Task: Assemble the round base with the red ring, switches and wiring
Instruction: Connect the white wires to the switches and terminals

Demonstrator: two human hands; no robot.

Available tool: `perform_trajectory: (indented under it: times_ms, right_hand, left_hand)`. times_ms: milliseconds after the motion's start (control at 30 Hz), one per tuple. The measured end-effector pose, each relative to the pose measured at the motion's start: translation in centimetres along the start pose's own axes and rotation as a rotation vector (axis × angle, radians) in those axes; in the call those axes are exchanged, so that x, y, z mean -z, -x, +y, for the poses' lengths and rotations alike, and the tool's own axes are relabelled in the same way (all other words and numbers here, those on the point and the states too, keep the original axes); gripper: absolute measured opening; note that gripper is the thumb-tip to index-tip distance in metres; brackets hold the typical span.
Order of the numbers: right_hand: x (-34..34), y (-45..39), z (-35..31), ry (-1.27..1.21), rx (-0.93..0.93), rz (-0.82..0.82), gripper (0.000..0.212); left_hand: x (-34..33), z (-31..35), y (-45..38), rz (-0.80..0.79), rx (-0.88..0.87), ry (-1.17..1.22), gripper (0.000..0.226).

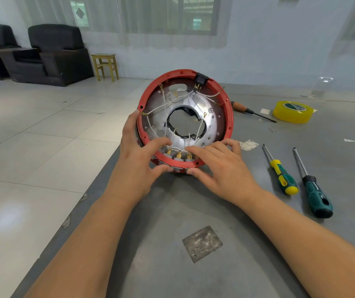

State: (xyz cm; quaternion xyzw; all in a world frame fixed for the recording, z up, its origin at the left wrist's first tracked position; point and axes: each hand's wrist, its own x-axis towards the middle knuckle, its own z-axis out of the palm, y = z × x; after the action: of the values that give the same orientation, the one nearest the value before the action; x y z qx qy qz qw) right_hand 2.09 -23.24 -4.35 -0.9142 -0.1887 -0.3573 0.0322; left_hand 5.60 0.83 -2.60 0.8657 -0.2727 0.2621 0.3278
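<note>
The round base [210, 117] stands tilted on its edge on the grey table, its open side towards me. A red ring [229, 112] runs round its rim, and a black switch [201, 79] sits at the top. White wires [168, 103] cross the silver inside to brass terminals [178, 155] at the bottom. My left hand [139, 151] grips the lower left rim, thumb under the ring and fingers reaching inside. My right hand [219, 163] rests at the lower right rim, its forefinger touching the wires by the terminals and its thumb under the ring.
On the grey table [172, 211] lie a yellow-handled screwdriver [280, 172] and a green-handled one [313, 190] to the right. Farther back are a wooden-handled tool [247, 109] and a yellow tape roll [292, 111]. A grey square plate [202, 244] lies near me. The table edge falls off at left.
</note>
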Motion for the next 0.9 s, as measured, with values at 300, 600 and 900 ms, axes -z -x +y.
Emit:
perform_trajectory:
  times_ms: [300,600,900]
  right_hand:
    - [-0.14,-0.12,-0.55,0.008,-0.016,0.022,0.041]
    - [0.09,-0.09,-0.18,0.033,0.002,-0.023,0.042]
    - [0.58,-0.06,-0.06,0.042,0.057,-0.033,0.042]
  left_hand:
    - [-0.27,-0.04,-0.08,0.031,-0.016,-0.04,0.053]
    - [-0.26,-0.28,0.06,0.0,-0.014,0.072,0.061]
    - [-0.52,0.16,-0.61,0.145,0.717,1.034,0.079]
